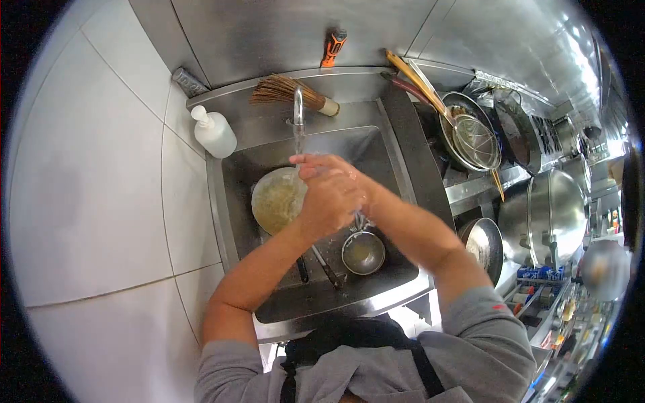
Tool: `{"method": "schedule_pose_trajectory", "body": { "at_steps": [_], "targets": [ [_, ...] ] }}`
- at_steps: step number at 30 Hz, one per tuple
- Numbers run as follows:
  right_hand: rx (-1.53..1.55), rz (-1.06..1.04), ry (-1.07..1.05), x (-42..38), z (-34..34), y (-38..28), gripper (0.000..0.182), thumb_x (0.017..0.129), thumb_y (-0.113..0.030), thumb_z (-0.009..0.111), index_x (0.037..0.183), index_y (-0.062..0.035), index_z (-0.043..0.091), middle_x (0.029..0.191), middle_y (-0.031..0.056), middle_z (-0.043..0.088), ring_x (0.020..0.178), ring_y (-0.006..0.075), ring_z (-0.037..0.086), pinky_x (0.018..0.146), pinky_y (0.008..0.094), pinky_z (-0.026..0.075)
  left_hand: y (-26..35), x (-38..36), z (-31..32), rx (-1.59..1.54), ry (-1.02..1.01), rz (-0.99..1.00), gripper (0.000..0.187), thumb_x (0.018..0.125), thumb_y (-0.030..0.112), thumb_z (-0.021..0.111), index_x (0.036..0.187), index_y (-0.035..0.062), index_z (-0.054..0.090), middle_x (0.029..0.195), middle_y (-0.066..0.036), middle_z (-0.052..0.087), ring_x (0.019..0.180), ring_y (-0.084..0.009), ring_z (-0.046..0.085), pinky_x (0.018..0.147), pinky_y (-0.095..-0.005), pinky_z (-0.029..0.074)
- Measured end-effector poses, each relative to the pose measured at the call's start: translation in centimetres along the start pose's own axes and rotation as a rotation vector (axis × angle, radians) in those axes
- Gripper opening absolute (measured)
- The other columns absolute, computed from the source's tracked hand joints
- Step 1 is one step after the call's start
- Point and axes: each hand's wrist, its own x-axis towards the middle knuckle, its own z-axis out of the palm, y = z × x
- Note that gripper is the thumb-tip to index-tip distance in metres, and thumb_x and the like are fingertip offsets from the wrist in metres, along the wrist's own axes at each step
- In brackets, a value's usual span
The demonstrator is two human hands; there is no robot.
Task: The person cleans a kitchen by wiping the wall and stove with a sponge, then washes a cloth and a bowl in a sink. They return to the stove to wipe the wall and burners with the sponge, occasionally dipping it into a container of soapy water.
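Beneath the running tap [299,107], my two hands meet over the sink [228,201]. My left hand [330,205] is closed over the heel of my right hand [329,168], its fingers curled round. Stretched to the left, the fingers of my right hand lie near the water stream. No tool shows in either hand. A round pan [272,205] with cloudy yellowish water sits below and left of the hands. Nearer my body are a small metal ladle-like bowl [363,253] and a dark-handled utensil [327,269], partly hidden by my arms.
A stick brush [289,93] lies behind the tap. At the left corner stands a white pump bottle [215,134]. To the right, a strainer [476,141] rests over a wok on the stove, and a large steel pot [557,208] stands nearer. Orange-handled tool [333,48] is at the back wall.
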Motion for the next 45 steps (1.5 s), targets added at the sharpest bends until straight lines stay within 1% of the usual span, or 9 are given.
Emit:
{"method": "schedule_pose_trajectory", "body": {
  "at_steps": [11, 16, 18, 22, 28, 30, 39, 42, 45],
  "targets": [
    [-1.053, 0.446, -0.001, -2.9, 3.3, -2.9, 0.017, 0.093, -0.014, 0.055, 0.109, -0.0069, 0.055, 0.062, 0.0026, 0.051, 0.058, 0.0093, 0.047, 0.052, 0.0278, 0.039, 1.6, -2.1, 7.8, 0.259, -0.637, 0.381, 0.013, 0.068, 0.022, 0.060, 0.071, 0.0101, 0.063, 0.074, -0.009, 0.063, 0.075, -0.0243, 0.064, 0.076, -0.0373, 0.050],
    [-1.491, -0.077, -0.062, -0.9, -1.1, 2.4, 0.021, 0.092, -0.019, 0.055, 0.107, -0.0053, 0.054, 0.073, 0.0154, 0.061, 0.073, 0.0290, 0.061, 0.067, 0.0428, 0.047, -0.4, -4.5, 12.4, 0.249, -1.136, 0.177, 0.019, 0.080, 0.019, 0.055, 0.083, 0.0043, 0.067, 0.091, -0.014, 0.068, 0.090, -0.0290, 0.066, 0.090, -0.0443, 0.048],
    [-1.497, 0.175, -0.039, -0.6, 0.0, 2.6, 0.021, 0.092, -0.021, 0.055, 0.107, -0.0052, 0.055, 0.083, 0.0197, 0.063, 0.081, 0.0352, 0.062, 0.074, 0.0460, 0.047, -3.2, -9.2, 17.6, 0.190, -0.383, 0.051, 0.019, 0.085, 0.017, 0.054, 0.092, 0.0033, 0.066, 0.100, -0.013, 0.067, 0.095, -0.0304, 0.063, 0.089, -0.0441, 0.049],
    [-1.232, -0.006, 0.382, 1.2, -3.0, 2.2, 0.019, 0.092, -0.017, 0.055, 0.107, -0.0061, 0.061, 0.097, 0.0158, 0.066, 0.084, 0.0258, 0.065, 0.074, 0.0396, 0.051, -5.2, -8.2, 9.9, 0.205, -0.948, 0.264, 0.020, 0.093, 0.020, 0.052, 0.102, 0.0057, 0.063, 0.112, -0.014, 0.060, 0.104, -0.0334, 0.057, 0.091, -0.0436, 0.047],
    [0.079, 0.018, 0.209, 0.9, -5.0, 0.1, 0.016, 0.094, -0.014, 0.058, 0.106, -0.0059, 0.062, 0.097, 0.0060, 0.066, 0.083, 0.0164, 0.065, 0.071, 0.0325, 0.054, -10.1, -7.3, 3.0, 0.158, 0.282, -0.564, 0.026, 0.091, 0.024, 0.059, 0.099, -0.0015, 0.058, 0.103, -0.020, 0.060, 0.097, -0.0381, 0.057, 0.081, -0.0443, 0.046],
    [-0.054, 0.043, 0.240, 1.3, -3.1, 1.0, 0.015, 0.092, -0.015, 0.060, 0.104, -0.0053, 0.063, 0.096, 0.0060, 0.066, 0.081, 0.0160, 0.064, 0.070, 0.0319, 0.054, -12.3, -7.2, 1.8, 0.048, 0.351, -1.117, 0.039, 0.093, 0.035, 0.058, 0.101, -0.0032, 0.060, 0.100, -0.021, 0.063, 0.094, -0.0365, 0.060, 0.083, -0.0425, 0.046],
    [-1.210, -0.284, 0.334, 8.1, -1.8, 0.2, 0.022, 0.084, -0.020, 0.067, 0.082, 0.0007, 0.060, 0.075, 0.0124, 0.064, 0.074, 0.0221, 0.063, 0.065, 0.0375, 0.050, -15.0, -10.9, -1.2, -0.499, 0.490, -1.724, 0.068, 0.083, 0.054, 0.066, 0.111, -0.0073, 0.060, 0.106, -0.020, 0.065, 0.097, -0.0278, 0.062, 0.086, -0.0353, 0.048],
    [-1.401, -0.336, 0.358, 7.9, 0.4, -1.7, 0.026, 0.086, -0.023, 0.065, 0.078, 0.0006, 0.061, 0.075, 0.0129, 0.064, 0.075, 0.0235, 0.063, 0.066, 0.0403, 0.050, -18.2, -15.6, 0.1, 0.016, -0.114, -1.354, 0.064, 0.080, 0.043, 0.071, 0.118, -0.0065, 0.058, 0.109, -0.020, 0.065, 0.101, -0.0257, 0.061, 0.084, -0.0332, 0.049],
    [-1.459, -0.275, 0.361, 7.4, 1.6, -2.5, 0.027, 0.087, -0.025, 0.065, 0.079, 0.0004, 0.061, 0.077, 0.0134, 0.065, 0.077, 0.0225, 0.065, 0.066, 0.0401, 0.051, -17.6, -15.3, 1.2, -0.500, 0.028, -1.193, 0.051, 0.078, 0.023, 0.073, 0.119, -0.0041, 0.059, 0.106, -0.020, 0.065, 0.096, -0.0208, 0.063, 0.079, -0.0299, 0.050]
  ]
}}
